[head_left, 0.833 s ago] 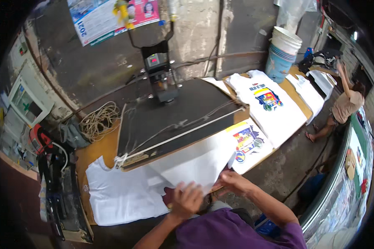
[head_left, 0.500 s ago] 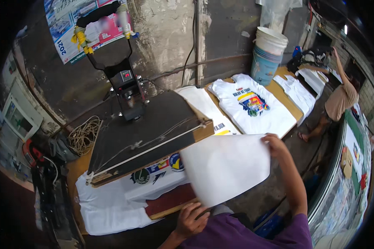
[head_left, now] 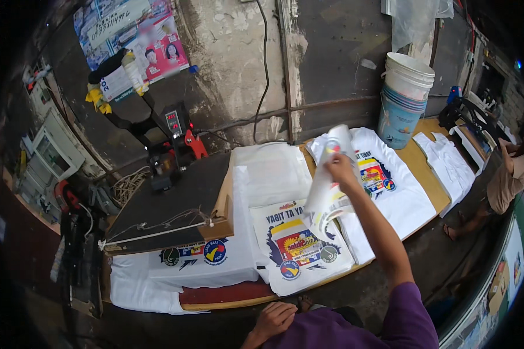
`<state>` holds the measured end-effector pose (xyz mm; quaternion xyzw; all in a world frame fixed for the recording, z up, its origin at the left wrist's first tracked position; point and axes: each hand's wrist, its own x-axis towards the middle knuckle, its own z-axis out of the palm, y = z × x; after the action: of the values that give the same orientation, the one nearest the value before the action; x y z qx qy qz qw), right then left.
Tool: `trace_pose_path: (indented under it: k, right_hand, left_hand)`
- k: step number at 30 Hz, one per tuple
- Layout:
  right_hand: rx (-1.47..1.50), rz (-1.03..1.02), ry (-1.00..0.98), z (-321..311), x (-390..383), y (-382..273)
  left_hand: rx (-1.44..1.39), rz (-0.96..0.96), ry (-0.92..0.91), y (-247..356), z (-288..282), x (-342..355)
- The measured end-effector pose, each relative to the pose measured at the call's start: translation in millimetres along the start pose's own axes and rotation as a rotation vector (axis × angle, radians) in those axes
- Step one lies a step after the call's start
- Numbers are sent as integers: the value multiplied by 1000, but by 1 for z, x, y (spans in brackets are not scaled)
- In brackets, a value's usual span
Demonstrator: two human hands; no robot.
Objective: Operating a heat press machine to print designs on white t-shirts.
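My right hand (head_left: pixel 341 170) grips a curled, printed white transfer sheet (head_left: pixel 318 195), raised over the table between a stack of mirror-printed sheets (head_left: pixel 301 244) and a printed white T-shirt (head_left: pixel 355 150). Near the table's front edge, my left hand (head_left: pixel 275 320) rests close to my body, fingers curled together with nothing seen in them. To the left stands a heat press with a dark upper plate (head_left: pixel 169 209). Beneath that plate lies a white T-shirt (head_left: pixel 140 291), with a printed sheet partly showing on it; the rest is hidden.
Stacked buckets (head_left: pixel 404 99) stand at the back of the table, beside folded white shirts (head_left: pixel 445 163). Another person (head_left: pixel 506 180) is at the far right. A coiled cord (head_left: pixel 130 185) lies behind the press, whose handle (head_left: pixel 113 72) rises at the back left.
The sheet has swung right and away from me, curling up in my right hand. My left hand has let go of its corner. The sheet stack is now uncovered, and the view has shifted.
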<state>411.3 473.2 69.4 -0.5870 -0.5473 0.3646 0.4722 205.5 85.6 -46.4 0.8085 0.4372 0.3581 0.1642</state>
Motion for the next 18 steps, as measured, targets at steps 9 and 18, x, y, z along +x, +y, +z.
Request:
trace_pose_path:
  k: [9, 18]
  right_hand:
    - [774, 102, 35, 61, 38, 97]
    - [589, 613, 102, 102, 8, 247]
  left_hand:
    - [55, -503, 63, 32, -19, -19]
    - [80, -559, 165, 36, -5, -5]
